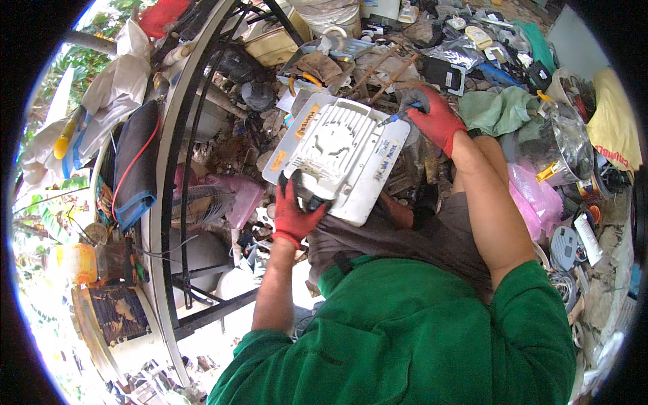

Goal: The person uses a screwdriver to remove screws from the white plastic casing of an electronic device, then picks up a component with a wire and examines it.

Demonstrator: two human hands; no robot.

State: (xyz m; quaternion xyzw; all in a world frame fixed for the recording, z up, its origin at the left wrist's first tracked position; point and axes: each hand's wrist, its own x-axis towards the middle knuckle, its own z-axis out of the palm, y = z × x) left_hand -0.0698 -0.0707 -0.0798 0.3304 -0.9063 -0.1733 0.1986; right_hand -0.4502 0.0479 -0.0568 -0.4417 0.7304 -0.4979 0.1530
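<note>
A white ribbed plastic housing [356, 173] on a flat grey-white plate lies tilted across my lap, with handwritten strips of tape along two sides. My left hand [295, 214], in a red glove with dark fingertips, grips its near left edge, fingers over the top and thumb along the rim. In the red-gloved fingers of my right hand [435, 120] is a slim screwdriver [389, 120] with a blue part. Its tip points left at the housing's upper right corner. My grip hides much of the handle.
A dark metal frame [177, 169] rises close on my left. Ahead lies heaped scrap, with a black box [443, 74] and a green cloth [496, 110]. Pink bubble wrap [533, 199] and a clear plastic container [563, 148] sit on the right. A white bucket [329, 15] stands at the back.
</note>
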